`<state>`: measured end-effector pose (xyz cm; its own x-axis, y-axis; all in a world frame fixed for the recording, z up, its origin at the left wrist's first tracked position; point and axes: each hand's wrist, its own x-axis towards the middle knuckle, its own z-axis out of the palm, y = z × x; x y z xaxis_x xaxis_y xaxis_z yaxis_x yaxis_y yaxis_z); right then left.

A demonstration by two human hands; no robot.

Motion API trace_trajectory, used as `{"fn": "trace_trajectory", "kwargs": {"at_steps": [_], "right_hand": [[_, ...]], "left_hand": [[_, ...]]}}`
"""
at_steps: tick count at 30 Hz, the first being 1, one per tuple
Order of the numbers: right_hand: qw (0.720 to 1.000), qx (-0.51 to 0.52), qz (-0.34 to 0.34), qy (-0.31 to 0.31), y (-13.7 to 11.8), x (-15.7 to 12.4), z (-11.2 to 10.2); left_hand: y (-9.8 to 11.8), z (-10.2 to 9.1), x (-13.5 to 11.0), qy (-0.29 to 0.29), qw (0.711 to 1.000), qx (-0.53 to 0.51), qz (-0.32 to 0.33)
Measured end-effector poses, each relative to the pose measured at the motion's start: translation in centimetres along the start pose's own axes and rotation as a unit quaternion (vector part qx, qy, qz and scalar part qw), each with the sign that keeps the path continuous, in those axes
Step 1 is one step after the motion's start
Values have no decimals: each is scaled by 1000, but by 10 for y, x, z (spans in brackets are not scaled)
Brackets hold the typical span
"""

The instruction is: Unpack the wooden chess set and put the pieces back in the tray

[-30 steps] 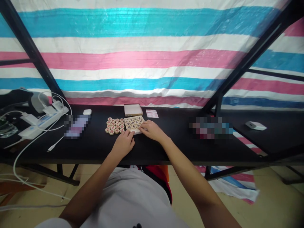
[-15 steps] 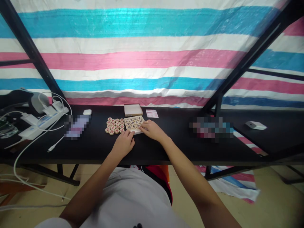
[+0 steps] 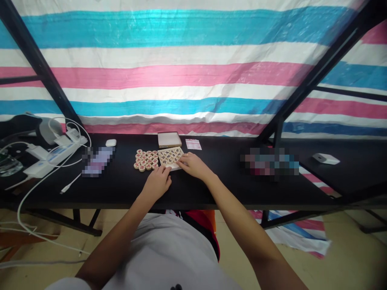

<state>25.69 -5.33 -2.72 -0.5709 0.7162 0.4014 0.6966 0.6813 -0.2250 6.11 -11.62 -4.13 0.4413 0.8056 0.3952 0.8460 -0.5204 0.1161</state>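
Your tray (image 3: 174, 168) looks full, with dark-marked pieces (image 3: 169, 156) in rows across it. The red-marked pieces (image 3: 146, 160) lie loose on the table (image 3: 217, 183), just beyond your left hand (image 3: 157, 183) and to its left. That hand is loosely curled at the tray's near left corner, and whether it pinches a piece cannot be told. Your right hand (image 3: 193, 165) lies flat and empty on the tray's near right edge.

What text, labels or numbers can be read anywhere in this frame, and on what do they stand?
Nothing here is legible.
Red marks on the loose wooden discs: too small to read.
Dark marks on the discs in the tray: too small to read.
Print on the pink-and-white card: too small to read.
The left patch and the right patch on the table: blurred out.
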Motion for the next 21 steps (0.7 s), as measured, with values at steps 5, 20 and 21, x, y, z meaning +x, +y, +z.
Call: {"fn": "trace_trajectory", "kwargs": {"at_steps": [5, 20, 21], "right_hand": [[1000, 0, 2, 3, 0, 0, 0], [1000, -11, 7, -13, 1, 0, 0], [1000, -10, 7, -12, 1, 0, 0]], "left_hand": [[0, 1, 0, 2, 1000, 2, 4], [0, 2, 0, 2, 1000, 2, 3], [0, 2, 0, 2, 1000, 2, 3]]}}
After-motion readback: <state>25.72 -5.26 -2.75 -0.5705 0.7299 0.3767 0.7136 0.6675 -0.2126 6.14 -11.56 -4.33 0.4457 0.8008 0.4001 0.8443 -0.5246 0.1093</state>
